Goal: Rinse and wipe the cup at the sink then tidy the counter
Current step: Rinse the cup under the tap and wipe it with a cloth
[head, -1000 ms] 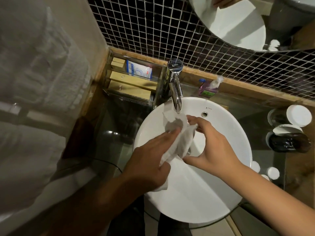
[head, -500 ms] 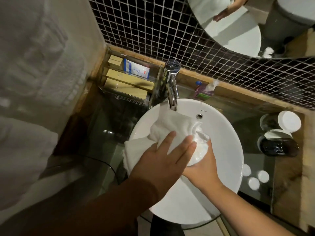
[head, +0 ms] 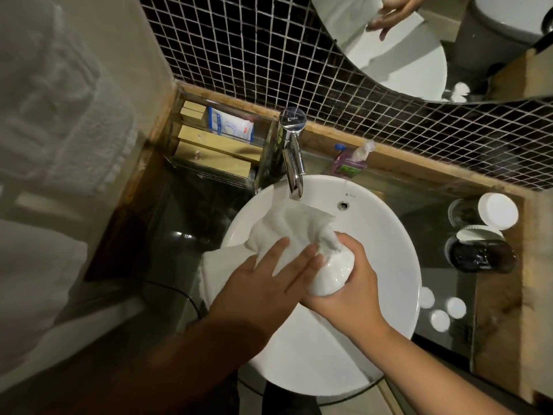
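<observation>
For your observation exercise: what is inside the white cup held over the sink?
A white cloth is stuffed into the cup, which the right hand holds; the left hand rests on the cloth. The cup's inner wall and bottom are covered.

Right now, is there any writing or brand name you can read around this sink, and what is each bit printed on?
"INAX": on the round top of the chrome faucet.
"INAX": small grey mark on the white sink rim, above the overflow hole.
Blue-and-white packet in the clear organizer: print there, too blurred to read.
Purple and green box behind the basin: label too small to read.
The cup and the white cloth show no text.
</observation>
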Motion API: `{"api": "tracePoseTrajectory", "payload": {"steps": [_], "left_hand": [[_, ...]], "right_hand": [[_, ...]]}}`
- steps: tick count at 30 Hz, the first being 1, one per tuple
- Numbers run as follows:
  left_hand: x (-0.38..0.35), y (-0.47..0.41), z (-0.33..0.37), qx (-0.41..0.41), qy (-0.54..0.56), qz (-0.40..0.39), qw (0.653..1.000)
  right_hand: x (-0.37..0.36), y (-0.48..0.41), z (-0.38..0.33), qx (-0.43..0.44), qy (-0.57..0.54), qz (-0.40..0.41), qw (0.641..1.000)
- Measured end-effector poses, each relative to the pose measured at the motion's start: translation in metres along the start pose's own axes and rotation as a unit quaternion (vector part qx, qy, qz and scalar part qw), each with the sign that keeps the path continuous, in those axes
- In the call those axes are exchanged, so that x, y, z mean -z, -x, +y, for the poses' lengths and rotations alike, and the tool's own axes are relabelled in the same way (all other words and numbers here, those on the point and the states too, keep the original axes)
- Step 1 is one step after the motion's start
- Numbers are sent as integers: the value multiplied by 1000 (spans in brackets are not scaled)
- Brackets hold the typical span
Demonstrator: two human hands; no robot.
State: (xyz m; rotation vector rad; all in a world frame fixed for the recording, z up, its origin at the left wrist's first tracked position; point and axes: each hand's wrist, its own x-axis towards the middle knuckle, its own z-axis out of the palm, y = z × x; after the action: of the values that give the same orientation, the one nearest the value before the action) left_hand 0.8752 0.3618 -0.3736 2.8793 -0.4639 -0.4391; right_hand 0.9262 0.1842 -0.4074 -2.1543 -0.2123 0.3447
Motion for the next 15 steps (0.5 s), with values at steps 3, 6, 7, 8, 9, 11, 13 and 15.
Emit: {"api": "tracePoseTrajectory", "payload": {"steps": [3, 6, 7, 8, 9, 11, 13, 15], "left_hand": [[3, 6, -17, 24, -15, -83, 996], [21, 22, -45, 73, -7, -52, 996], [25, 29, -57, 88, 3, 12, 996], [25, 37, -68, 96, 10, 95, 991], [29, 44, -79, 92, 5, 174, 980], [36, 50, -93, 86, -34, 287, 953], [28, 43, -106, 112, -48, 324, 938], [-1, 31, -118, 175, -37, 294, 939]], "right_hand": [[9, -3, 3, 30, -21, 8, 999], [18, -12, 0, 46, -13, 4, 999], [19, -15, -1, 45, -15, 4, 999], [19, -16, -1, 42, -16, 1, 999], [19, -17, -1, 38, -12, -5, 999], [14, -18, -1, 33, 4, -21, 999], [8, -20, -3, 34, 9, -39, 999], [1, -22, -7, 45, 12, -62, 997]]}}
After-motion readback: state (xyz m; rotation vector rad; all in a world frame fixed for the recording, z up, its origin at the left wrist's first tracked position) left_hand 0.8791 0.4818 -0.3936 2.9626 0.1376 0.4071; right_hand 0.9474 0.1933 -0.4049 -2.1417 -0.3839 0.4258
